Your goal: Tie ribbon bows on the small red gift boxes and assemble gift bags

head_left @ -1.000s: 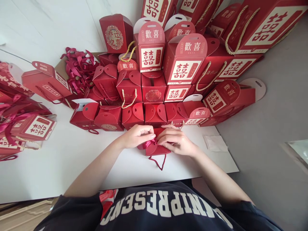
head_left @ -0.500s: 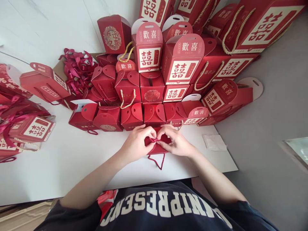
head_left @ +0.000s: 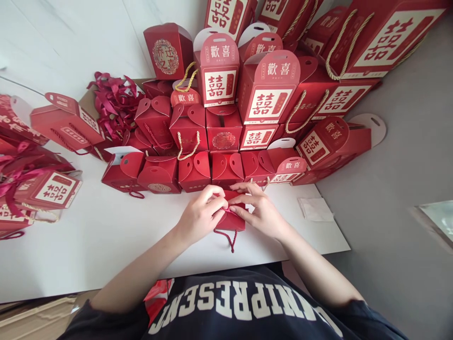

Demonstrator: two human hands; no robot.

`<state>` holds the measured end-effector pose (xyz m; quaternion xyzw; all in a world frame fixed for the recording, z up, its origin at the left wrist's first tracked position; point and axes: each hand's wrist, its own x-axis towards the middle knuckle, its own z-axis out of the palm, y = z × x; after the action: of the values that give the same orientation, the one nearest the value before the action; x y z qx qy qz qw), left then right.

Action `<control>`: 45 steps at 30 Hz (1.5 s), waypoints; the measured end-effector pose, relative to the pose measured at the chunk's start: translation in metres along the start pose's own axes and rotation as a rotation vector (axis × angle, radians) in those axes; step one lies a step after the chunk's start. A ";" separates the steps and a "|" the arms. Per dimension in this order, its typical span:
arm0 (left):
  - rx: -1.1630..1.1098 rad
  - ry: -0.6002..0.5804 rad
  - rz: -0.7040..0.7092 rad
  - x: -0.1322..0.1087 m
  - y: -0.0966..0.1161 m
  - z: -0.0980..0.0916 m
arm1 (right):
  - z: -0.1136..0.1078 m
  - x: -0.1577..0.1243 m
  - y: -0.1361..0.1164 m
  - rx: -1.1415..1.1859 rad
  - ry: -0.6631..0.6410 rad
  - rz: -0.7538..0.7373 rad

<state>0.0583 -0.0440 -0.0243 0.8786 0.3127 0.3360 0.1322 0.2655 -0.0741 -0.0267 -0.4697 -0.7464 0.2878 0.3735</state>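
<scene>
- Setting: a white table (head_left: pixel 106 236) stands against a pale wall (head_left: pixel 71 42); grey floor (head_left: pixel 406 165) lies to the right.
- Small red box (head_left: pixel 231 221): stands on the table near the front edge, centre of the view, between the two hands and just in front of the nearest row of boxes. A dark red cord handle (head_left: pixel 226 237) hangs from its near face onto the table.
- Left hand (head_left: pixel 201 215): fingers curled in, the thumb and fingertips pinched together on the top of the small red box from its left side.
- Right hand (head_left: pixel 260 212): partly closed, the fingers laid across the top right of the same box and the thumb pressed against it, the fingertips meeting those of the left hand. A thin strip of pink ribbon (head_left: pixel 230 210) shows where they meet; which fingers grip it cannot be told.
- Row of small boxes (head_left: pixel 194 170): closed, with heart-shaped flaps, side by side just beyond the hands.
- Tall boxes (head_left: pixel 269 92): stacked farther back, red with cream labels, some with gold rope handles.
- Large bag (head_left: pixel 385 38): at far right, tilted.
- Ribbon pile (head_left: pixel 115 101): dark red, far left of the stack.
- Labelled boxes (head_left: pixel 53 189): on the left edge, lying tilted among ribbons.
- White slip (head_left: pixel 313 209): flat on the table, right of the right hand.
- Dark shirt (head_left: pixel 240 302): white lettering, at the near edge.
</scene>
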 end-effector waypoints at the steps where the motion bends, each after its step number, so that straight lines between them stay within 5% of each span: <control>1: -0.004 0.008 0.012 0.000 0.000 0.001 | 0.001 0.000 0.000 -0.001 0.001 0.008; 4: 0.076 0.028 -0.001 0.001 0.003 -0.001 | 0.004 -0.001 0.000 0.021 0.034 0.048; 8: 0.285 0.023 -0.188 0.002 0.012 -0.014 | 0.003 -0.001 -0.002 0.061 0.060 0.076; 15: -0.064 -0.103 -0.431 0.001 0.012 -0.026 | 0.000 0.000 -0.001 0.070 0.042 0.065; 20: -0.283 -0.119 -0.466 0.003 0.008 -0.024 | -0.002 -0.001 -0.002 0.053 0.016 0.062; 35: -0.213 -0.033 -0.591 -0.017 0.005 -0.020 | -0.019 -0.013 0.000 0.028 -0.009 0.122; 41: -0.191 -0.040 -0.503 -0.015 -0.001 -0.020 | -0.023 -0.013 0.003 -0.024 0.001 0.100; 45: -0.237 -0.054 -0.247 -0.011 -0.003 -0.030 | -0.028 -0.010 0.004 0.048 -0.023 0.089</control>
<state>0.0301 -0.0476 -0.0087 0.8203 0.3730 0.3281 0.2833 0.2933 -0.0795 -0.0167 -0.4900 -0.7219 0.3273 0.3628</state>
